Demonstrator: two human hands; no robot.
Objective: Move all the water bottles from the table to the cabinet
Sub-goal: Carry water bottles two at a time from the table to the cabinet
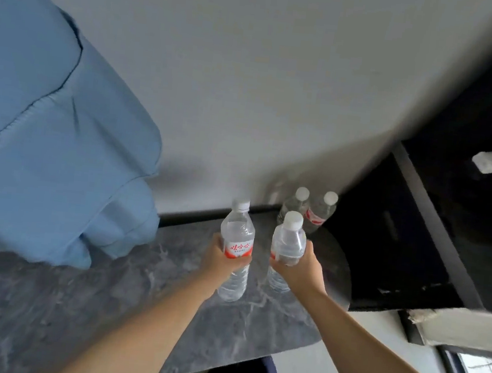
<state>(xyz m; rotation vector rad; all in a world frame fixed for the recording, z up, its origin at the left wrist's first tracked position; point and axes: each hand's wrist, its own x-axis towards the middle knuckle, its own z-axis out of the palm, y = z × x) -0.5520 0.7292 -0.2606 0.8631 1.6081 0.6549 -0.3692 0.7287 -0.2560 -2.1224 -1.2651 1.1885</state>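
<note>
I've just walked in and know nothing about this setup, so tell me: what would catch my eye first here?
Most striking are the two hands mid-frame, each gripping an upright water bottle: the left hand holds the red-labelled bottle, the right hand the second bottle. Behind them two more bottles stand at the far edge of the grey marbled surface, and a big blue cloth fills the left.

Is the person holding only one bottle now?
No, the left hand grips one bottle and the right hand grips another bottle.
</note>
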